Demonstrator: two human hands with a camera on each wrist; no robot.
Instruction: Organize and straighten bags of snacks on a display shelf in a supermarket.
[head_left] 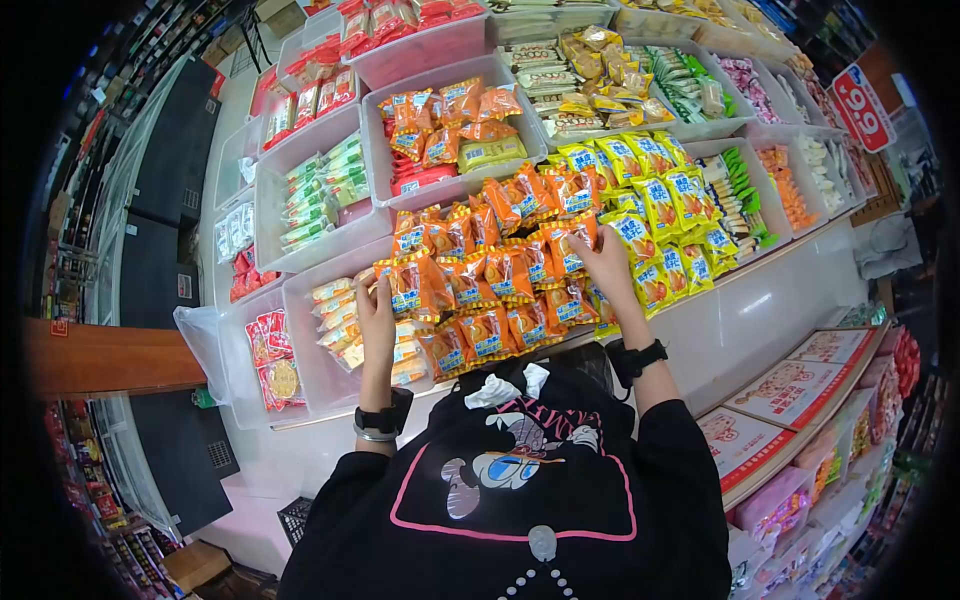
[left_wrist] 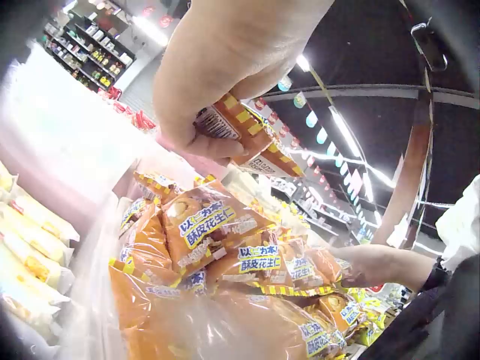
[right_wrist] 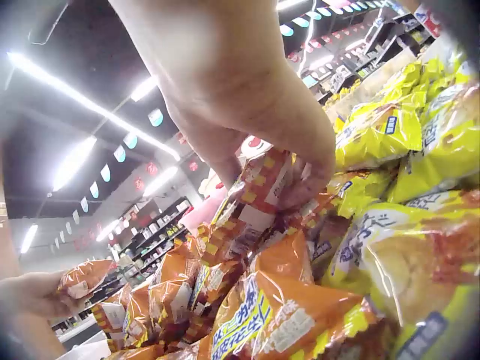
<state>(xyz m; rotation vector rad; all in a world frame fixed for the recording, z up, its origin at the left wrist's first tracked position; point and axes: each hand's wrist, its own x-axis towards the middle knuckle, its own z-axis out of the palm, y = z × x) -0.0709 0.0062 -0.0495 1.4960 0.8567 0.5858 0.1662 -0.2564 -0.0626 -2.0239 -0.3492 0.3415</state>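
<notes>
Orange snack packets with blue-and-white lettering are heaped in rows in the middle of the head view. At the left end of the heap my left hand (head_left: pixel 376 318) pinches an orange snack packet (left_wrist: pixel 255 142), lifted above the others in the left wrist view. My right hand (head_left: pixel 608 268) is at the heap's right end, beside the yellow snack packets (head_left: pixel 660 210). Its thumb and fingers grip another orange snack packet (right_wrist: pixel 251 199), with more orange packets (right_wrist: pixel 277 300) right below. The fingertips are partly hidden behind this packet.
Left of the heap, pale wrapped snacks (head_left: pixel 335 315) lie in a clear plastic bin (head_left: pixel 300 320). More bins (head_left: pixel 375 130) of wrapped sweets stand behind. A red price sign (head_left: pixel 862 108) is at the right. Red-and-white printed boards (head_left: pixel 800 380) top a lower display.
</notes>
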